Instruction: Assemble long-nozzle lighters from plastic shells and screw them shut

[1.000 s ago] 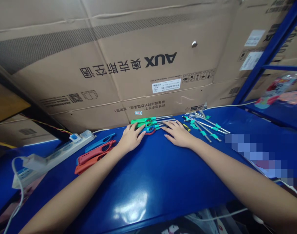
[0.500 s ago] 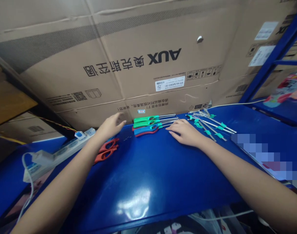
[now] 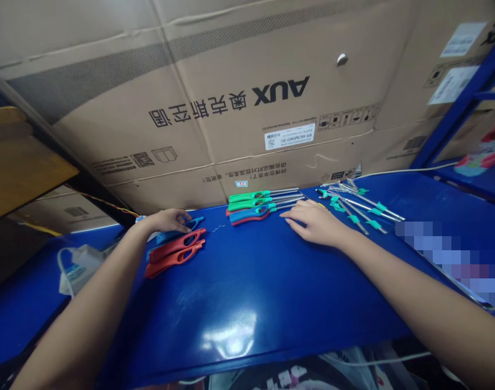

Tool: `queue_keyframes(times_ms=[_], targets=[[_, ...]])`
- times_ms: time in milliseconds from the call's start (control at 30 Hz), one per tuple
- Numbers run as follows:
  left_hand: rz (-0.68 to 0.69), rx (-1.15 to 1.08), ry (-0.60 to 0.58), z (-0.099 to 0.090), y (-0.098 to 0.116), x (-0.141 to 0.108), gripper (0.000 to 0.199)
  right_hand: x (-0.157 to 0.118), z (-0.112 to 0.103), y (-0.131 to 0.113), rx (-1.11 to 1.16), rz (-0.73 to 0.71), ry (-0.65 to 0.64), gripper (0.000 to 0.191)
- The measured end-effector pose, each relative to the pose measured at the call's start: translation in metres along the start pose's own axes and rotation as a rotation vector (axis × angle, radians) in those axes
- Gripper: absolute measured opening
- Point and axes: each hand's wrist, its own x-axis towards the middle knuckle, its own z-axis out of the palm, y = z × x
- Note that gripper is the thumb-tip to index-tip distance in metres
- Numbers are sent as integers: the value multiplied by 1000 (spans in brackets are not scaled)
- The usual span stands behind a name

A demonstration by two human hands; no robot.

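Observation:
My left hand (image 3: 169, 221) is at the left group of lighter handles, its curled fingers on a blue lighter handle (image 3: 172, 236). Two red lighter handles (image 3: 178, 246) lie just nearer to me, without metal tubes. My right hand (image 3: 310, 221) rests on the table, fingers bent, beside the tube ends of a row of gas lighters. A thin dark tip and a small yellow bit (image 3: 321, 205) show at its far side; what it holds is mostly hidden. In that row are green lighters (image 3: 247, 198) and a blue and red lighter (image 3: 251, 215), tubes pointing right.
Several loose metal tubes with green collars (image 3: 357, 206) lie right of my right hand. A large cardboard box (image 3: 231, 70) stands behind the blue table (image 3: 215, 303). At the left is a power strip (image 3: 83, 265) with cables. A blue frame post (image 3: 454, 103) rises at the right.
My left hand has come down and left from above the table onto the blue lighter handle. The camera view has shifted slightly; my right hand has stayed by the tube ends.

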Motion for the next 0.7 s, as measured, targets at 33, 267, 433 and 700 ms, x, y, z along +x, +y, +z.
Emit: queue_keyframes(times_ms=[33, 267, 433, 700], targets=[[11, -9, 15, 0, 1, 0, 55, 0, 0, 0, 3, 1, 0, 31], [145, -83, 224, 5, 18, -6, 44, 0, 1, 0, 48, -31, -2, 29], [311, -128, 375, 13, 57, -24, 50, 0, 4, -11, 76, -113, 49, 32], [662, -281, 190, 84, 141, -61, 27, 1, 6, -50, 165, -237, 5, 30]])
